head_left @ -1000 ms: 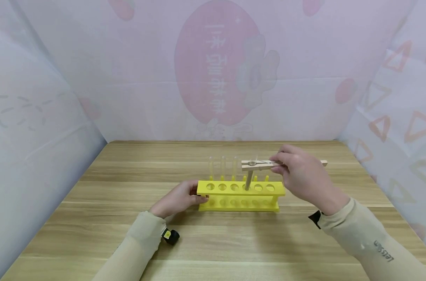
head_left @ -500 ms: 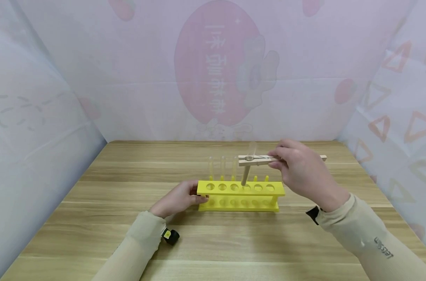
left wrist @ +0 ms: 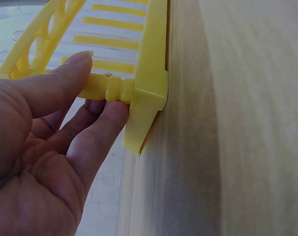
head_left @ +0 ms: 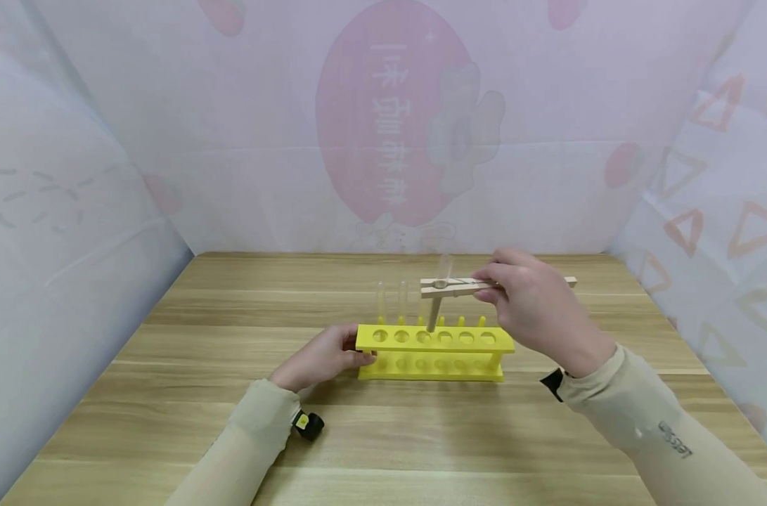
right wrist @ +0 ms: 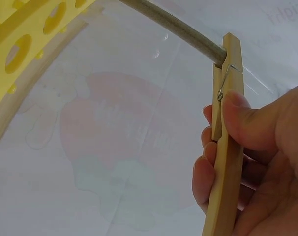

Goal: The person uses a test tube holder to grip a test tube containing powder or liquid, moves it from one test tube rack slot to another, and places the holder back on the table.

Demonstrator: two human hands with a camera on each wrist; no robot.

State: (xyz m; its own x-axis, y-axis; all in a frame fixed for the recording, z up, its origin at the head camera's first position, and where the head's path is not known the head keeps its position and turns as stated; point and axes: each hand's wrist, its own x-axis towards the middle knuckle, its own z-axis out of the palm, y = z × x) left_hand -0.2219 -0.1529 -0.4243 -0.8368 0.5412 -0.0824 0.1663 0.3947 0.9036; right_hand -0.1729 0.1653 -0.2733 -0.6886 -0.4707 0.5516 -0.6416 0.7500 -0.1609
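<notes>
My left hand (head_left: 323, 357) holds the left end of a yellow test tube rack (head_left: 434, 346); in the left wrist view, thumb and fingers close around its end post (left wrist: 92, 87). My right hand (head_left: 538, 309) grips a wooden test tube holder (head_left: 465, 286), thumb near the spring in the right wrist view. The holder's jaws clamp a test tube (head_left: 434, 313) with grey-brown contents in its lower part and a clear upper part. The tube tilts, its lower end right over the third hole from the left in the rack's top plate.
Clear test tubes (head_left: 403, 299) stand upside down on the left pegs behind the rack; the pegs (head_left: 481, 321) at the right are bare. A wood-grain table (head_left: 383, 436) lies below, with printed cloth walls (head_left: 244, 176) around it.
The right hand has moved up and left with the holder and test tube. The tube's lower end has left the fourth hole and is now over the third. The left hand stays on the rack.
</notes>
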